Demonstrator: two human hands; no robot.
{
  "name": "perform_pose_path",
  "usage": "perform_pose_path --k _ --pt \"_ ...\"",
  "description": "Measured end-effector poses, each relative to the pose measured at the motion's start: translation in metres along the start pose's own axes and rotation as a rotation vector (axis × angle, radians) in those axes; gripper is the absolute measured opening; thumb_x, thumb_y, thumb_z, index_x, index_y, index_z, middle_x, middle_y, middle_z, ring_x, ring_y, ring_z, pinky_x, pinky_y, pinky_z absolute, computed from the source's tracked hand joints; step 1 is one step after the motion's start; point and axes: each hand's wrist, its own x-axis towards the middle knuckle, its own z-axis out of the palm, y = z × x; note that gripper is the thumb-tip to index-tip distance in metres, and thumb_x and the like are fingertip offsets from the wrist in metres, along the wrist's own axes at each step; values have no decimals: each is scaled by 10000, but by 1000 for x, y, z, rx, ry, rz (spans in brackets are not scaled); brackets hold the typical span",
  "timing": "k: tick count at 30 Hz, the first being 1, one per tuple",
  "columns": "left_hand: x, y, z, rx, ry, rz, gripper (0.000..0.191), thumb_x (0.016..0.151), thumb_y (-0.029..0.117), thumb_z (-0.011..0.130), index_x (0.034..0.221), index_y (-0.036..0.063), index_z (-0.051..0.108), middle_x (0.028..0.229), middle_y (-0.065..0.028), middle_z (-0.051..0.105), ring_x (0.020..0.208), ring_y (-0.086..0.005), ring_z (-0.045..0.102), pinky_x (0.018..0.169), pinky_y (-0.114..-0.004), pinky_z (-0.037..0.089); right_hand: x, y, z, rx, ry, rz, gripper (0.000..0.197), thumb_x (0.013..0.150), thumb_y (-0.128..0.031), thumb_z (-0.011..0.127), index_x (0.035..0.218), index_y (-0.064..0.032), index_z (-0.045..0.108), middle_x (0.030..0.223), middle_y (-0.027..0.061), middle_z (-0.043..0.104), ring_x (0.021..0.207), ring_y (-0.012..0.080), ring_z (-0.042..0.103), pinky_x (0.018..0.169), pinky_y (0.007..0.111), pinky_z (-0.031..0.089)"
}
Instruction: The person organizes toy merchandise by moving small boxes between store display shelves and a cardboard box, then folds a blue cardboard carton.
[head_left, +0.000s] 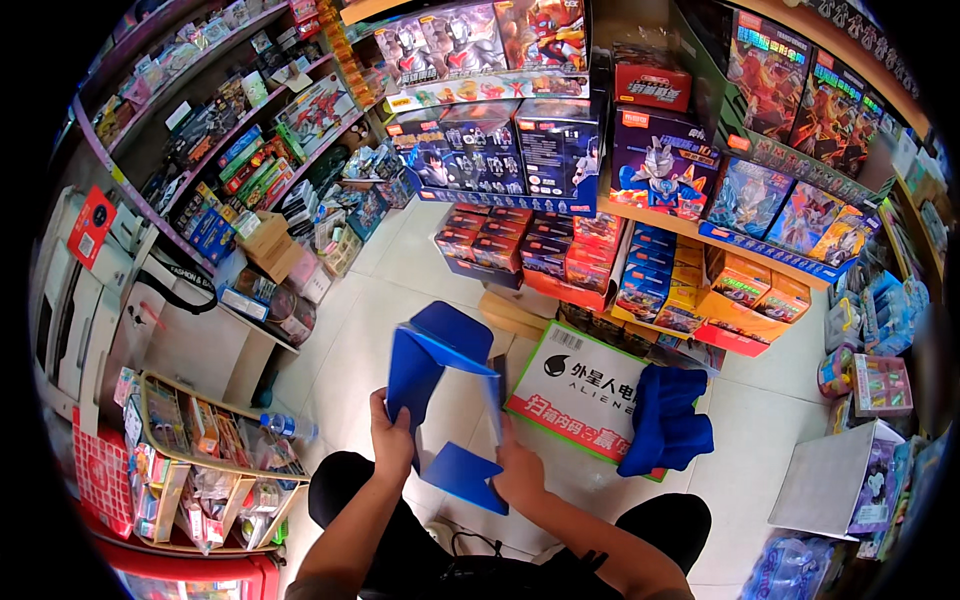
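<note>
Both of my hands hold a folded blue cardboard piece (420, 375), thin-walled with open middle and bent flaps, above the tiled floor between my knees. My left hand (393, 435) grips its left panel, thumb on the near face. My right hand (517, 469) is closed on its narrow right edge, next to a lower flap with a V-shaped notch. To the right, a crumpled blue cloth (666, 420) lies over the right end of a flattened white carton (574, 390) with a green edge and printed writing.
Ahead stand shelves of boxed toy figures (487, 150), with small boxes (562, 251) in trays below. At left are a tiered basket rack (225, 469) and a plastic bottle (289, 426). An opened white box (821, 476) and wrapped bottles (787, 566) stand at right.
</note>
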Motion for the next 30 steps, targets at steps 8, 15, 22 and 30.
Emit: perform_pose_path --k 8,15,22,30 --pt "20 1 -8 -224 -26 -346 428 831 304 588 1047 -57 507 956 -124 589 833 -200 574 744 -297 462 -8 -6 10 -223 85 -443 894 641 -63 633 1379 -170 141 1192 190 480 793 334 585 660 371 478" --pt "24 -18 -35 482 36 56 286 811 177 559 1001 -37 548 792 -208 624 714 -326 617 665 -358 467 16 -16 -2 49 371 -414 456 807 -50 484 1247 -162 439 893 179 601 722 329 587 639 385 479" --pt "50 -30 -57 -768 3 -419 428 933 313 366 1250 27 377 1234 -127 458 1079 -269 483 910 -363 393 -7 -25 23 -337 153 -662 635 702 -15 535 1289 -202 382 1190 222 466 974 369 517 763 385 477" --pt "36 -59 -73 -855 -19 -443 540 918 446 307 1243 21 381 1242 -123 454 1120 -263 453 964 -391 348 -4 -19 40 -398 111 -767 607 740 -50 505 1303 -226 362 1208 269 418 1041 394 476 815 421 451"
